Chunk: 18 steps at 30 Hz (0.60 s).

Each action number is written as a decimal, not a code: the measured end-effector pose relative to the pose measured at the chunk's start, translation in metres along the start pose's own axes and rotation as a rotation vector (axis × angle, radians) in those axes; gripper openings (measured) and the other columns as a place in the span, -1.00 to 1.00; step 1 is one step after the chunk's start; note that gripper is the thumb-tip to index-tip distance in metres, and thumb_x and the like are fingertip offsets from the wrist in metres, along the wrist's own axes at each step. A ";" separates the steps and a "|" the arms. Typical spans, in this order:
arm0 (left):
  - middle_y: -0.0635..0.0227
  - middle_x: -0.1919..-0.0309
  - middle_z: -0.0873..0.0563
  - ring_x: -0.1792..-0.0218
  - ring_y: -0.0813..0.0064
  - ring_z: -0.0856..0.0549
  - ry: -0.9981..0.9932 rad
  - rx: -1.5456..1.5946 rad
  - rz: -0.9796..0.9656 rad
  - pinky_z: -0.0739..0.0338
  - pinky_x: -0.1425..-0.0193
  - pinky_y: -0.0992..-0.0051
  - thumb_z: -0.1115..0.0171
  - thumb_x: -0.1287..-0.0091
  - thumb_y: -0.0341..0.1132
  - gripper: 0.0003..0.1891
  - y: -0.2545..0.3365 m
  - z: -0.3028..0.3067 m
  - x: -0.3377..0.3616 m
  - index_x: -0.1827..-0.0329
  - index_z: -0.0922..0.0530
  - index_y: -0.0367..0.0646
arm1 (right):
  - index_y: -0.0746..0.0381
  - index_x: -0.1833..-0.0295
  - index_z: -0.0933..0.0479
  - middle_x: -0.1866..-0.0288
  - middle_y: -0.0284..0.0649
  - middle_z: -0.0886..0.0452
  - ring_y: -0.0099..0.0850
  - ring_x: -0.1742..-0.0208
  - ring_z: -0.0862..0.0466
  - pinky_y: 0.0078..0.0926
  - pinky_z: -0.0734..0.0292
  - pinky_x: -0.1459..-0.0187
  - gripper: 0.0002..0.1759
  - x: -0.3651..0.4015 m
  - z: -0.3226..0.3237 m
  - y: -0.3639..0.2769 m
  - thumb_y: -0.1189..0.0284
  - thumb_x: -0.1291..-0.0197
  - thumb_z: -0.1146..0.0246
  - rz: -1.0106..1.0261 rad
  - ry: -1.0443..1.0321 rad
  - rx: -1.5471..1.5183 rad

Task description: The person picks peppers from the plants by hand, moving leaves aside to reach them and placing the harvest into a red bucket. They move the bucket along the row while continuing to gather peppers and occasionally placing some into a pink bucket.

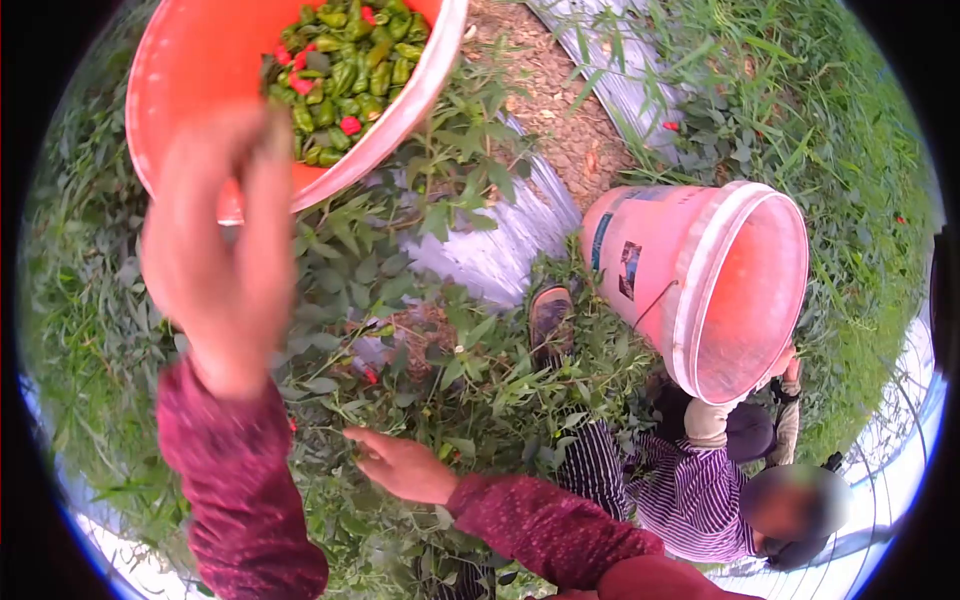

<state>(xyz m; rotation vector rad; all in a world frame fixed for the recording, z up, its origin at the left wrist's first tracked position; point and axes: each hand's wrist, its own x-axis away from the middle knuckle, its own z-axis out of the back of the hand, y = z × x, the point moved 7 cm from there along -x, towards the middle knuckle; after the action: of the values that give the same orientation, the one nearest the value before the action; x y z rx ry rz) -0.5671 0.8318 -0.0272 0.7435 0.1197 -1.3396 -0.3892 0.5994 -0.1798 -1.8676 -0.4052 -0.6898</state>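
My left hand (225,240) is raised in front of the near rim of an orange-red bucket (190,75). It is smeared by motion, and whether its fingers hold anything cannot be made out. Inside the bucket lies a heap of small green peppers (350,75) with a few red ones among them. Lower down, my right hand (405,468) reaches into the leafy pepper plants (400,400), its fingers stretched out and somewhat apart. Leaves surround the fingertips, and no held thing is visible there. A small red pepper (371,376) shows among the foliage above this hand.
A pink bucket (650,250) lies tilted at right, its mouth toward the lower right. Behind it is another person in a striped top (690,490), one hand at its rim. Silvery plastic sheeting (500,250) and bare soil (560,110) run between plants. A shoe (551,320) stands amid leaves.
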 end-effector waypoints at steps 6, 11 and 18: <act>0.11 0.44 -0.56 0.35 0.07 -0.60 -0.733 0.307 0.172 -0.51 0.24 0.22 -0.16 -0.11 -0.47 -0.91 0.035 -0.149 0.111 0.34 -0.50 -0.27 | 0.06 -0.48 0.00 0.63 -0.28 -0.44 -0.38 0.64 -0.48 -0.31 -0.43 0.62 -0.33 0.008 -0.022 0.004 0.27 -0.30 -0.04 0.037 -0.164 0.254; 0.04 0.33 -0.62 0.29 0.04 -0.63 -0.974 0.106 0.233 -0.54 0.20 0.22 -0.07 -0.12 -0.53 -0.88 -0.002 -0.253 0.151 0.30 -0.53 -0.30 | 0.24 -0.41 -0.09 0.66 -0.36 -0.34 -0.45 0.68 -0.39 -0.42 -0.44 0.63 -0.41 0.016 -0.027 -0.001 0.34 -0.31 -0.01 0.076 -0.347 0.321; -0.07 0.25 -0.63 0.18 0.02 -0.65 -1.199 -0.305 0.397 -0.54 0.12 0.23 0.02 -0.20 -0.52 -0.79 -0.082 -0.309 0.176 0.14 -0.51 -0.34 | 0.13 0.00 -0.33 0.59 -0.32 -0.40 -0.38 0.60 -0.48 -0.33 -0.60 0.44 -0.79 0.015 -0.026 0.011 0.38 -0.26 -0.03 0.173 -0.073 0.117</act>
<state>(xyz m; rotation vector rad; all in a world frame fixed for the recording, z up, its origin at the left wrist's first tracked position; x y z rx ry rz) -0.4943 0.8509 -0.3840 -0.3532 -0.7272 -1.1519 -0.3787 0.5707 -0.1715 -1.7962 -0.3195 -0.4723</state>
